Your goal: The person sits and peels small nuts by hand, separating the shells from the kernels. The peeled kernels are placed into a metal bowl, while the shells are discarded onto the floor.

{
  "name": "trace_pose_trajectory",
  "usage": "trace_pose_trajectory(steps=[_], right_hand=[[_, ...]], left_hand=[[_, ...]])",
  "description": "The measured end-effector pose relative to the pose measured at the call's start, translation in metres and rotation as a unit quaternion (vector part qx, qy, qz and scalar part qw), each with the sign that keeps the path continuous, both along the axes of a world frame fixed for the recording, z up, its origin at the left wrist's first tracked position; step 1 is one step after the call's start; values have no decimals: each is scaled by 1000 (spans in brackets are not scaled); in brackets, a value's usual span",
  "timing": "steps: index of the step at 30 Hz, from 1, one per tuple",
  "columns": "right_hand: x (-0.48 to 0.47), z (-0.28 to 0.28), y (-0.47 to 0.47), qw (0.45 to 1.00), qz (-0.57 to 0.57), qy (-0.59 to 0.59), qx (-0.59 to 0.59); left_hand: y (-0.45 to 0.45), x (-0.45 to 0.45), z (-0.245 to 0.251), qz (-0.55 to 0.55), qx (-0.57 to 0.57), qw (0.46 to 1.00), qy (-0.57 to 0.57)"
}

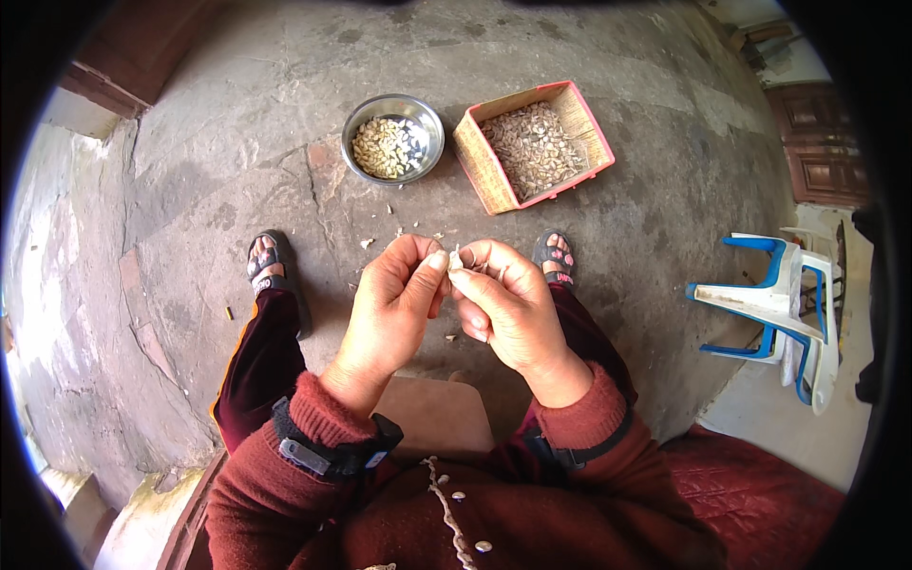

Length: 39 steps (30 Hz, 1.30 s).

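Note:
A small pale garlic clove with papery skin sits between the fingertips of both hands, in front of my chest. My left hand pinches its left side with thumb and forefinger. From the right, my right hand grips it between thumb and bent forefinger; bits of skin show near those fingers. Beyond my hands, a round steel bowl holds peeled, whitish cloves. To its right, a woven box with red edging contains many unpeeled cloves. My fingers partly hide the held clove.
Scraps of skin lie on the cracked concrete floor between my sandalled feet. At right are white-and-blue plastic stools, tipped sideways. A dark red quilted cover is at lower right. A brown wooden door stands beyond the stools.

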State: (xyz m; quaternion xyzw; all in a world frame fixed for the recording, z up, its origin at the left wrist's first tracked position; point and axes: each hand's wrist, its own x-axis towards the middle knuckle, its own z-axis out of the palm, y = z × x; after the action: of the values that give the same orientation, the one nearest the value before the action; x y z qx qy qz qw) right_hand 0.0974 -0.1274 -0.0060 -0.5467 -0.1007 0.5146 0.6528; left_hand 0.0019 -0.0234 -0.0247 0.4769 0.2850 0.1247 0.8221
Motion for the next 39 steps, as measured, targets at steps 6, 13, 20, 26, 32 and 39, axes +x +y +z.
trace_pose_trajectory(steps=[6,13,20,26,32,39], right_hand=[[2,2,-2,1000,-1,26,-4],[3,4,-3,1000,9,0,-22],[5,5,-5,999,14,-2,-35],[9,7,-7,998,35,-5,-47],[7,6,-8,999,36,-20,-30],[4,1,-8,978,55,-202,-3]], left_hand=[[1,1,1,13,-22,1000,0],[3,-1,3,23,1,1000,5],[5,-3,2,7,18,1000,7],[10,-4,3,-26,19,999,-7],[9,-5,2,-26,33,999,-10],[8,-4,-3,-19,-95,994,-51]])
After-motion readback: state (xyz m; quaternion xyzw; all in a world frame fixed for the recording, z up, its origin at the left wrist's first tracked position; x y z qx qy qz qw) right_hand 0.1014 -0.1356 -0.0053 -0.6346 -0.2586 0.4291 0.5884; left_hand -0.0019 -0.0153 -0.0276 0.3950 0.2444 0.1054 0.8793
